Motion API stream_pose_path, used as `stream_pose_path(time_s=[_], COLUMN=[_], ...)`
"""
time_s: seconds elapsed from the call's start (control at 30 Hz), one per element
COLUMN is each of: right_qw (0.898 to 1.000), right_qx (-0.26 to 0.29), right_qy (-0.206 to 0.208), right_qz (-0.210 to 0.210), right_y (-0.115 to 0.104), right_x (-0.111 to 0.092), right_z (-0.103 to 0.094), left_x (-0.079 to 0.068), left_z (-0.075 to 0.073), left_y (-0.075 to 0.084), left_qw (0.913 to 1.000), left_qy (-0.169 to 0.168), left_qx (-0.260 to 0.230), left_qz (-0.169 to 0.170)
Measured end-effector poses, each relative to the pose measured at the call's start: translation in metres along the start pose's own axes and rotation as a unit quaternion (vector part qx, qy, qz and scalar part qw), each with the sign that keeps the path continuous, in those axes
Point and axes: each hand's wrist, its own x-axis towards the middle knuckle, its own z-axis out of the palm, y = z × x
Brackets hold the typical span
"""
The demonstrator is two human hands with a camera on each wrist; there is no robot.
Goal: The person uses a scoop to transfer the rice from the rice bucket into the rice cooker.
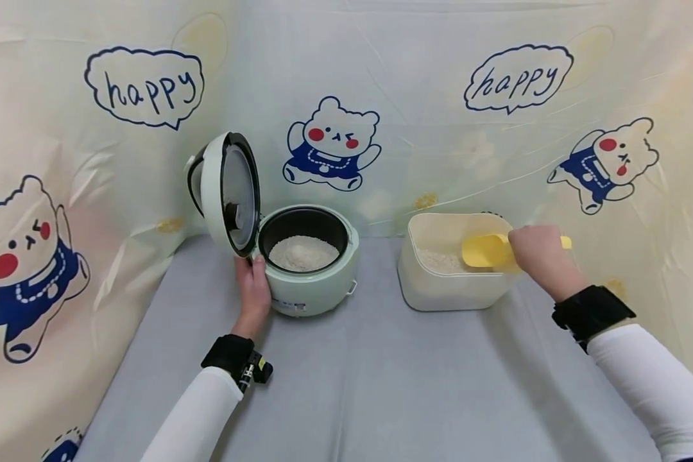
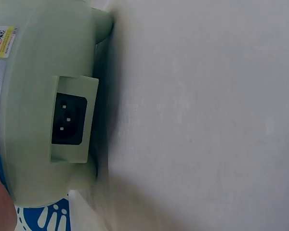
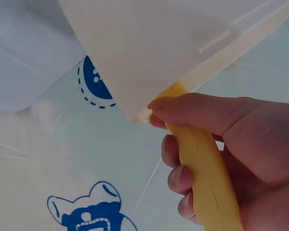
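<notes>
To the right of the squat, round, pale green rice cooker (image 1: 317,289), a yellow plastic scoop (image 1: 478,251) had its bowl inside a cream, open-topped container with rounded corners (image 1: 444,293), nearer the wall farther from the cooker. The person's right hand (image 1: 541,251), farther right of the cooker than most of the container, had its grip clamped on the scoop's yellow handle (image 3: 207,168), fingers curled round it; the bowl lay on the cooker's side of that grip. Pale grain (image 1: 437,261) showed in the container, on the cooker's side of the bowl.

Against the cooker's left side, below its raised lid, the left hand (image 1: 253,296) rested with its grip spread, the visible fingers fairly straight and touching the shell. A dark three-pin socket (image 2: 70,119) was set low in the cooker's wall. The domed, pale green lid (image 1: 210,199) stood nearly upright at the cooker's left, and white grain (image 1: 303,254) lay in its black inner pot (image 1: 306,221). Under the cooker was a grey cloth-covered bench (image 1: 393,385); behind it hung a pale cloth printed with blue-clad bears (image 1: 421,154).
</notes>
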Motion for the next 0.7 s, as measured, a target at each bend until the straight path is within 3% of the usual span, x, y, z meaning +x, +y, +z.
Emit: stream_pose_path(time_s=[0.1,0.23,0.43,0.7], right_qw=[0.999,0.998,0.998,0.993], right_qx=[-0.045,-0.054,-0.014,0.073], right_qy=[-0.014,-0.044,-0.059,-0.074], right_qz=[-0.007,0.006,0.005,-0.047], right_y=[-0.007,-0.012,-0.008,0.001], right_x=[0.003,0.01,0.014,0.021], right_z=[0.002,0.006,0.012,0.014], left_x=[0.001,0.003,0.004,0.001], left_z=[0.002,0.004,0.008,0.011], left_y=[-0.007,-0.002,0.019,0.018], left_qw=[0.9999,0.9999,0.9995,0.9985], left_qy=[0.009,0.009,0.01,0.035], left_qx=[0.003,0.001,-0.008,-0.026], left_qz=[0.007,0.012,-0.029,-0.032])
